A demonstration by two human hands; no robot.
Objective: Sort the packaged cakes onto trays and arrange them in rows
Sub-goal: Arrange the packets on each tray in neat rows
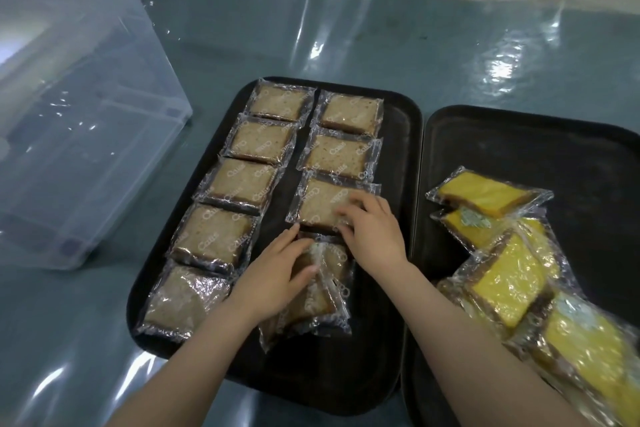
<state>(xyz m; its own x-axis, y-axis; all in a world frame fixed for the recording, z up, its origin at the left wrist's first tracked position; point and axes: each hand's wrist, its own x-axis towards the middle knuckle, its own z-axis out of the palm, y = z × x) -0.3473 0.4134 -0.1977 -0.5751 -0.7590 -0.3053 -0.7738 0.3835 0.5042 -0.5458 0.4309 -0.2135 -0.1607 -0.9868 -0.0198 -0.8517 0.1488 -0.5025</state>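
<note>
**Brown cakes in rows, yellow cakes unsorted**

We note a clear bin (79, 135) far left on the table (346, 45). Left tray (398, 135) holds brown cakes (239, 184) in two rows; right tray (554, 149) holds piled yellow cakes (509, 284). Left hand (277, 274) presses loose near packets (322, 291), grip unclear; right hand (370, 229) fingers rest on the third cake (322, 204), not clenched.

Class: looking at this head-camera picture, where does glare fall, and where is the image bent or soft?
Head view: bright glare streaks the plastic-covered table at upper right and glints on the cake wrappers; the wide lens bows the tray edge; the clear plastic bin at left looks hazy; the yellow cakes at lower right smear softly.
</note>
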